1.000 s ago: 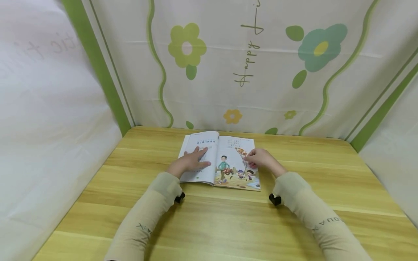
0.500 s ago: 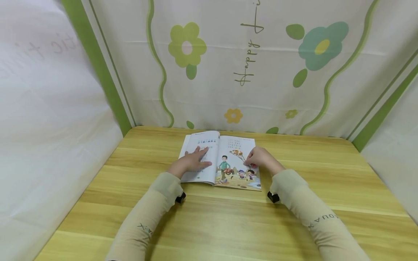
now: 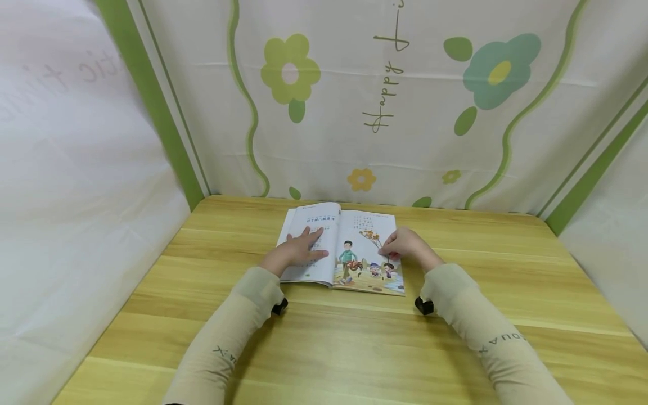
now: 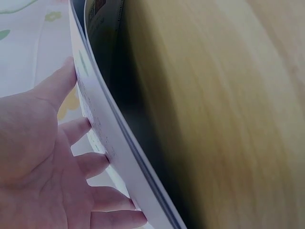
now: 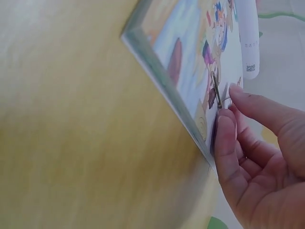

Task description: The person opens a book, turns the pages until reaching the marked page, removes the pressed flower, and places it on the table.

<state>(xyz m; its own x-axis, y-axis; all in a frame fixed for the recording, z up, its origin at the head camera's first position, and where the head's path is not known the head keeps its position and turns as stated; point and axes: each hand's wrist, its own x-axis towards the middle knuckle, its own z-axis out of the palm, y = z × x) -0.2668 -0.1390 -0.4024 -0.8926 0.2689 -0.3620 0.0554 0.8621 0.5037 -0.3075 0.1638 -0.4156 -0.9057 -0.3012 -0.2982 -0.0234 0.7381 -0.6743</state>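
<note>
An open picture book (image 3: 359, 222) lies on the wooden table, with text on its left page and an illustration on its right. My left hand (image 3: 302, 249) rests on the left page, fingers spread and fairly straight. In the left wrist view its fingertips press the page (image 4: 86, 95) just in from the edge. At the right page's outer side, my right hand (image 3: 403, 243) pinches a thin dark-stemmed sprig (image 3: 371, 234) with orange leaf shapes at its top. The right wrist view shows the stem (image 5: 216, 88), brownish gold, at thumb and forefinger; the other fingers curl beneath.
The wooden table (image 3: 329, 349) extends all round the book. A white curtain (image 3: 334, 112) with printed flowers hangs behind its far edge, with more white cloth (image 3: 71, 185) on the left. Small black wrist devices (image 3: 424, 306) sit under both cuffs.
The sprig's leafy top swung left and down, then came partly back up to the right. My right hand shifted slightly with it. The left hand and the book stayed in place.
</note>
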